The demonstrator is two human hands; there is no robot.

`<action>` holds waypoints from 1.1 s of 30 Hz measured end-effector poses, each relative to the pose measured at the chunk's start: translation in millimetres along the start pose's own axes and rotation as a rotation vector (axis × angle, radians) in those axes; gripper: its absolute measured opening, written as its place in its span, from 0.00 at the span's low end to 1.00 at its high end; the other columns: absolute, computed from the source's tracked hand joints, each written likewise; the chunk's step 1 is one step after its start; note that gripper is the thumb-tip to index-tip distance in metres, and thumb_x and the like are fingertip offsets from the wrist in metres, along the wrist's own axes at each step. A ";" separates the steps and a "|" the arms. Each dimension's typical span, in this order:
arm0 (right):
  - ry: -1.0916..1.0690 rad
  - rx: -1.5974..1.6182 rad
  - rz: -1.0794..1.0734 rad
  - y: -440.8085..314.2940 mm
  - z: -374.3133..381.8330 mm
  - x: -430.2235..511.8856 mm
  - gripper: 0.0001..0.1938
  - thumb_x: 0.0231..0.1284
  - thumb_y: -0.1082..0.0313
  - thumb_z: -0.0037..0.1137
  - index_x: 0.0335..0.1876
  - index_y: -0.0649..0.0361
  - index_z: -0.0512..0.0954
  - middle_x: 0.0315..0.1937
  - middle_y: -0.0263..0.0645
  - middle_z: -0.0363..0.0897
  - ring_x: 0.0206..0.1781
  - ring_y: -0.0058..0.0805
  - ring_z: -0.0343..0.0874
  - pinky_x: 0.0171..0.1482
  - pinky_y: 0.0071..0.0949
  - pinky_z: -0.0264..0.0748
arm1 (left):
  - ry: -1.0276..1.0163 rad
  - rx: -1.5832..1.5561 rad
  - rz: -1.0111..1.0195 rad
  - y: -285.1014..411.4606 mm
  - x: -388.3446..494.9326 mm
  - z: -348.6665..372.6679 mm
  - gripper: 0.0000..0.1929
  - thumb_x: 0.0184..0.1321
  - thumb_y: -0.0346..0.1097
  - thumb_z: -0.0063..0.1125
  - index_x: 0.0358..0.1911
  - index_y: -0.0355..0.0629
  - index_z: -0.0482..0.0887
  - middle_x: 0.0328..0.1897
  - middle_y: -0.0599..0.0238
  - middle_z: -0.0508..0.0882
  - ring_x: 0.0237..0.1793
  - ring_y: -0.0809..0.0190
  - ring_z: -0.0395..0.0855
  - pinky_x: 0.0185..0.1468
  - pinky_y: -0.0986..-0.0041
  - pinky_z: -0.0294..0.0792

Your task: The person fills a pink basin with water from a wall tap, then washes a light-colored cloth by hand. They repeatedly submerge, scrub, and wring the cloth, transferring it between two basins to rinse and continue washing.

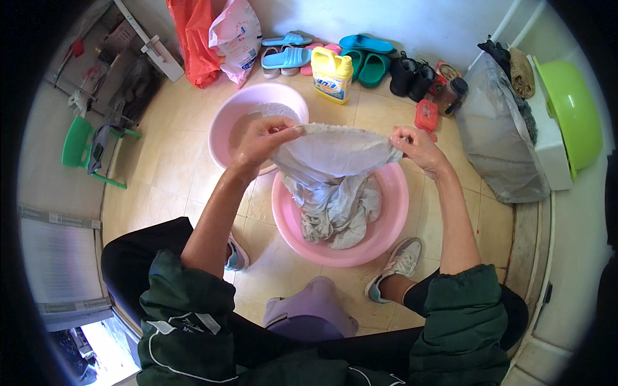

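Note:
A wet white cloth is stretched between my two hands above the pink basin. My left hand pinches its upper left corner, beside the rim of a lilac basin. At the other end of the same edge, my right hand grips the upper right corner with curled fingers. The lower part of the cloth falls in crumpled folds into the pink basin, and a greyish frayed bit shows near the bottom. Cloudy, sudsy water stands in the lilac basin.
A yellow detergent jug stands behind the basins. Slippers and black shoes line the wall. Plastic bags sit back left; a green chair is left. A grey sack and a green basin stand right. A purple stool is between my legs.

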State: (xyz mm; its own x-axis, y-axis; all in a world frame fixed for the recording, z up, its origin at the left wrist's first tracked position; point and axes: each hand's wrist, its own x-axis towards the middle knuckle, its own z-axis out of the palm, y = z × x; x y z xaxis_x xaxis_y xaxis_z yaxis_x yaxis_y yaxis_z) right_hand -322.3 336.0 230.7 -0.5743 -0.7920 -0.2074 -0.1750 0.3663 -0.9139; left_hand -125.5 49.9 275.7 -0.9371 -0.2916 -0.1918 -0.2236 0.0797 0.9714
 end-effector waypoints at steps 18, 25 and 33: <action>0.086 0.280 -0.327 -44.3 104.6 16.7 0.19 0.61 0.63 0.60 0.53 0.63 0.73 0.45 0.34 0.78 0.49 0.21 0.73 0.51 0.22 0.70 | -0.111 -0.216 -0.013 12.4 8.3 57.2 0.15 0.67 0.40 0.54 0.52 0.42 0.77 0.43 0.71 0.80 0.45 0.73 0.78 0.51 0.78 0.70; 0.153 0.507 -0.321 -47.7 80.2 18.3 0.12 0.63 0.70 0.55 0.49 0.63 0.73 0.42 0.29 0.76 0.45 0.14 0.71 0.49 0.19 0.69 | -0.092 0.090 0.200 -21.3 6.9 51.3 0.22 0.57 0.38 0.67 0.53 0.39 0.78 0.40 0.69 0.80 0.40 0.73 0.77 0.44 0.80 0.70; 0.161 0.912 -0.253 -71.7 73.1 7.3 0.12 0.66 0.67 0.52 0.51 0.60 0.71 0.42 0.29 0.75 0.47 0.17 0.72 0.51 0.21 0.70 | -0.041 0.188 0.274 -86.9 6.8 55.6 0.17 0.59 0.36 0.63 0.51 0.41 0.82 0.43 0.64 0.86 0.42 0.68 0.80 0.49 0.73 0.72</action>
State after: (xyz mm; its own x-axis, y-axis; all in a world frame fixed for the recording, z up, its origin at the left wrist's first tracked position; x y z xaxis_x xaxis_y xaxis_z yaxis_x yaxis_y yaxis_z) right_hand -255.5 268.3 269.2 -0.7195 -0.6941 0.0218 0.3418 -0.3814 -0.8589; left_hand -127.3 94.0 182.1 -0.9784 -0.1969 0.0635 -0.0041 0.3253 0.9456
